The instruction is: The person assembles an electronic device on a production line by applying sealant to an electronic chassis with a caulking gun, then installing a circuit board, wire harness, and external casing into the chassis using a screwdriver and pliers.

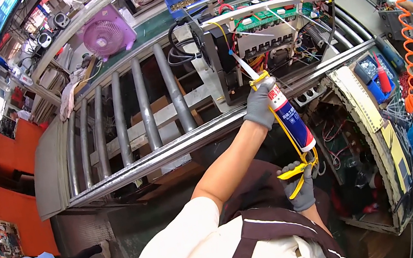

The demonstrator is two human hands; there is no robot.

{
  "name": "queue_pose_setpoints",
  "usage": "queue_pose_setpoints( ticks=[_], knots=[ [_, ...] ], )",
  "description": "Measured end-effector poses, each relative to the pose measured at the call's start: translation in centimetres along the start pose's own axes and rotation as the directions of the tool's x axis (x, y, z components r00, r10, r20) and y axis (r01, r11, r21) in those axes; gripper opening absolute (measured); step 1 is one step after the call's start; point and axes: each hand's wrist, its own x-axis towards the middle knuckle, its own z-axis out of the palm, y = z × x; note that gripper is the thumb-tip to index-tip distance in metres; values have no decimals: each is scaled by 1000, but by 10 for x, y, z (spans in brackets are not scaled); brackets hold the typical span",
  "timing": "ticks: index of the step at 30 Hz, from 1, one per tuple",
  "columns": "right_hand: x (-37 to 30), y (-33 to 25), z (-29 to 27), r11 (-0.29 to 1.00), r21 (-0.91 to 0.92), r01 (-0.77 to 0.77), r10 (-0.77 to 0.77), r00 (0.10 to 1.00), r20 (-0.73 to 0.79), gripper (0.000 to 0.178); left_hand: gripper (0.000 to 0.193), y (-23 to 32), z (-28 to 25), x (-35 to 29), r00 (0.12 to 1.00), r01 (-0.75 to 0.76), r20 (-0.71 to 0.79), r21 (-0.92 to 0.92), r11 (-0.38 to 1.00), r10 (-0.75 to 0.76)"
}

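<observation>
Gripping the tube (292, 121) at 3 o'clock with left hand (261, 102) closed below the nozzle (247, 66) and right hand (302, 192) curled round the handle (291, 172) (squeezed how tightly, hard to tell), perhaps risking smearing the unit (268, 42) at 1 o'clock through over-pressing.

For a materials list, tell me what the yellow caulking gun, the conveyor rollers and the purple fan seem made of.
Caulking gun: probably painted metal, judging by its slim frame rods and even yellow coat.
Conveyor rollers: metal, likely steel, smooth and grey with lengthwise highlights.
Fan: likely moulded plastic, uniformly purple, with rounded edges and a slatted grille.
</observation>
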Motion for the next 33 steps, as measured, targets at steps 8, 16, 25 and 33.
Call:
queue_pose_setpoints(
  ticks=[8, 16, 25, 33],
  knots=[
    [-1, -5, 7, 997, 11, -70, 70, 998, -2, 38, 14, 4, 10, -9, 997, 35, -61, -62, 997, -38],
    [-2, -5, 14, 997, -53, -53, 50, 996, -70, 39, 18, 3, 8, -11, 998, 9, -63, -68, 998, -13],
    [-1, -5, 6, 997, -28, -69, 69, 997, -21, 38, 24, -1, 3, -7, 998, 14, -52, -94, 995, -19],
    [-2, -4, 5, 997, -59, -57, 54, 997, -47, 40, 25, 0, 5, -5, 996, 0, -92, -51, 999, -5]
  ],
)
